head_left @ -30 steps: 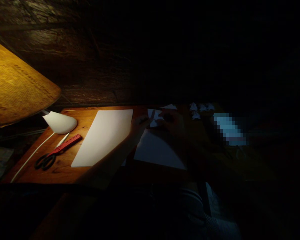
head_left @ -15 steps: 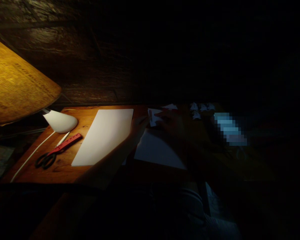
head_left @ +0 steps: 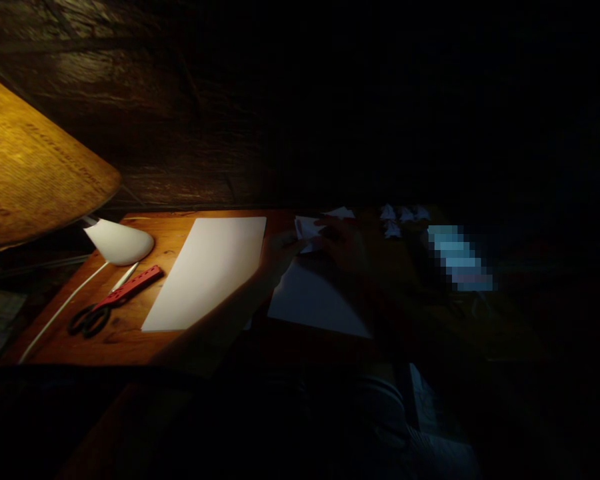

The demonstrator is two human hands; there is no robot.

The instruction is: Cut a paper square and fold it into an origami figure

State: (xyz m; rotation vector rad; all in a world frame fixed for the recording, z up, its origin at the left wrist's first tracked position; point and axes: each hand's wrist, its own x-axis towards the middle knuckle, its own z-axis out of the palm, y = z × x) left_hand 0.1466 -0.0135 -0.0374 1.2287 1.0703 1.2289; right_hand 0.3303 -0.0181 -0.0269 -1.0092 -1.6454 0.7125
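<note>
A small piece of folded white paper is between my two hands at the back middle of the wooden table, in deep shadow. My left hand pinches its left and near side. My right hand has its fingers bent over the right part of the paper. Just behind the right hand lies another white paper piece. A larger white sheet lies nearer my body, below both hands. Left of it, partly under my left forearm, is a lamplit stack of white paper.
A lamp with a yellow shade and white base stands at the left. Scissors with black handles and a red cover lie by a white stick. Several folded paper shapes and a blurred bright screen are at right.
My left fingers have come down from the paper's upper face to its near edge. My right fingers have shifted up over its far edge. The paper stays in about the same place.
</note>
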